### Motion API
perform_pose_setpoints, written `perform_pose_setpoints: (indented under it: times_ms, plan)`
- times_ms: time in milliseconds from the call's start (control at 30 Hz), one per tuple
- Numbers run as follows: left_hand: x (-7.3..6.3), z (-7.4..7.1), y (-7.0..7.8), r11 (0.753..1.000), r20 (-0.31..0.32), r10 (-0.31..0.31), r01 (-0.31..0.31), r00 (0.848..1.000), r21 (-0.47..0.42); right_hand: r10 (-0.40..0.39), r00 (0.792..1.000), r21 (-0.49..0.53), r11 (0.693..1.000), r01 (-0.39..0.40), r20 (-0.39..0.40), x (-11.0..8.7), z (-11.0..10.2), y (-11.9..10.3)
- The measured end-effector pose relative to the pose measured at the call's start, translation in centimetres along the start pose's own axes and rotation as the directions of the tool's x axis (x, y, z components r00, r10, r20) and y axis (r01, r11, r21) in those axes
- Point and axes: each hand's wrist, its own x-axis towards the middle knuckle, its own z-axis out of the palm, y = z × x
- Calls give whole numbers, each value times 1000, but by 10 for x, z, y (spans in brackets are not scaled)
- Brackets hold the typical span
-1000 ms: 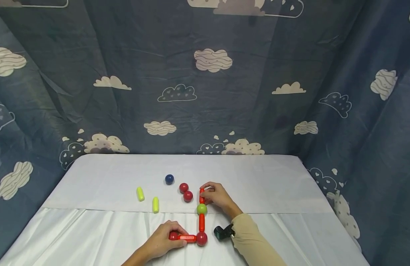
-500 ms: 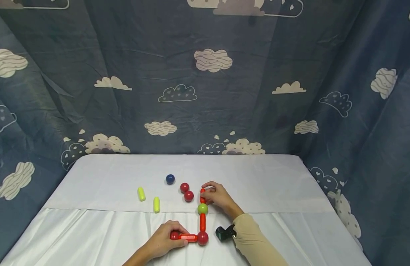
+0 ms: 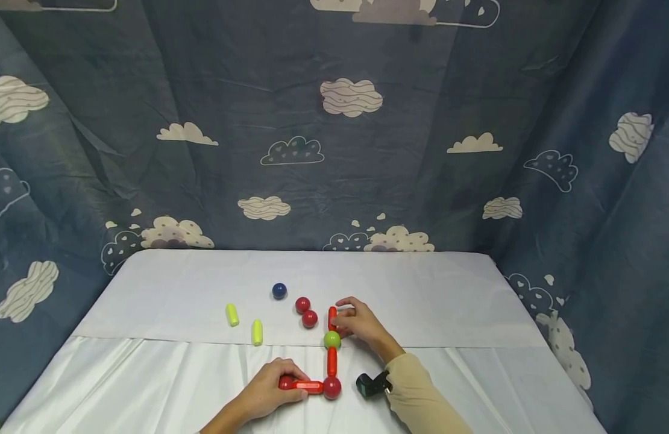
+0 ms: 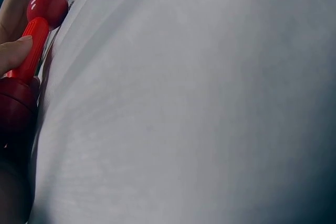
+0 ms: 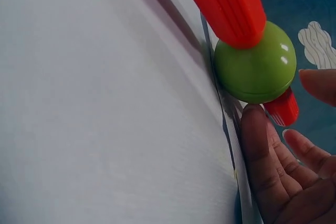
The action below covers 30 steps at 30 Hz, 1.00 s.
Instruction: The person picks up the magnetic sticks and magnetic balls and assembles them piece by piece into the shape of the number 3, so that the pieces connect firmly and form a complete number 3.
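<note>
An L-shaped chain of red rods and balls lies on the white cloth. My left hand (image 3: 270, 389) grips its front red rod (image 3: 308, 387), thumb pressed on the side in the left wrist view, beside the end red ball (image 3: 285, 382). At the corner a red ball (image 3: 331, 387) joins a second red rod (image 3: 332, 361), which runs to a green ball (image 3: 331, 339). Beyond that ball stands the far red rod (image 3: 332, 314). My right hand (image 3: 364, 325) is just right of this rod, fingers parted and apart from it in the right wrist view.
Two loose red balls (image 3: 310, 319) lie left of the far rod, with a blue ball (image 3: 279, 291) behind them. Two yellow-green rods (image 3: 257, 332) rest farther left. A black camera (image 3: 371, 386) sits at the right wrist. A cloud-print curtain (image 3: 291, 181) surrounds the table.
My right fingers have let go of the far red rod and drawn slightly to the right. My left hand keeps its grip. The head view has shifted a little.
</note>
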Motion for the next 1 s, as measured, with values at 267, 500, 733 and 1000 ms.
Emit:
perform_pose_setpoints:
  times_ms: [267, 500, 733, 1000]
  plan:
    - [1, -2, 2, 1000, 1, 0, 0, 1000, -11, -8, 1000, -16, 1000, 8, 22, 3, -3, 1]
    - [-1, 0, 2, 999, 5, -21, 21, 1000, -25, -32, 999, -125, 992, 34, 18, 13, -4, -8]
    - [-1, 1, 0, 999, 3, -35, 35, 999, -17, -67, 997, -254, 964, 77, 47, 31, 2, -23]
    - [0, 0, 1, 997, 23, -69, 70, 997, -20, -13, 992, -347, 936, 57, 127, 52, 15, -44]
